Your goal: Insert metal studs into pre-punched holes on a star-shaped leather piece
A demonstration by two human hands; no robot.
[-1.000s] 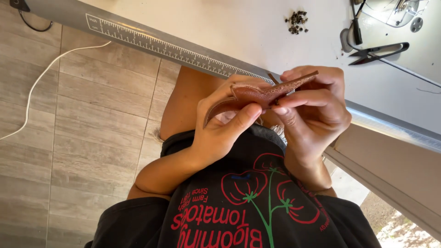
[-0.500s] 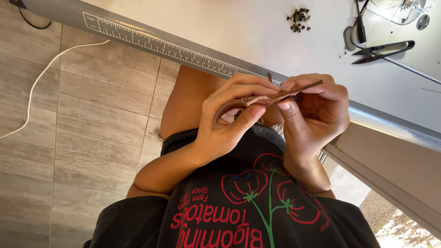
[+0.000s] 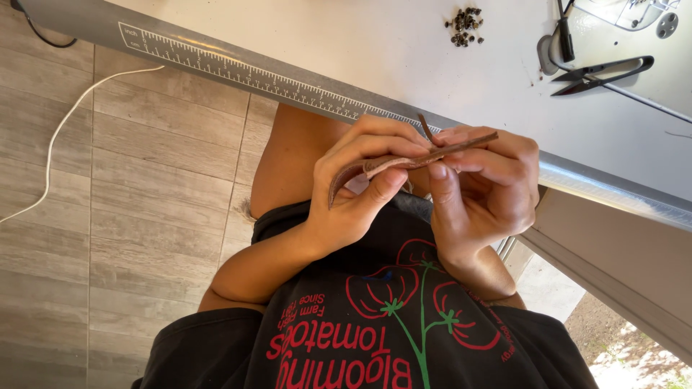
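Observation:
Both my hands hold a thin brown leather piece (image 3: 395, 163) in front of my chest, just below the table's edge. I see the piece almost edge-on, its left end curving down. My left hand (image 3: 353, 202) pinches that left part between thumb and fingers. My right hand (image 3: 490, 191) grips the right end, with its thumb pressed up against the underside. A short narrow brown tip (image 3: 426, 128) sticks up between the fingers.
A white table (image 3: 404, 57) with a ruler strip (image 3: 238, 70) along its near edge lies ahead. On it are a small pile of dark metal bits (image 3: 465, 27) and black thread snips (image 3: 602, 72). A white cable (image 3: 54, 148) runs over the tiled floor at left.
The leather piece has turned from showing its broad face to lying nearly edge-on. My hands stayed in the same spot, and the fingers shifted slightly along the piece.

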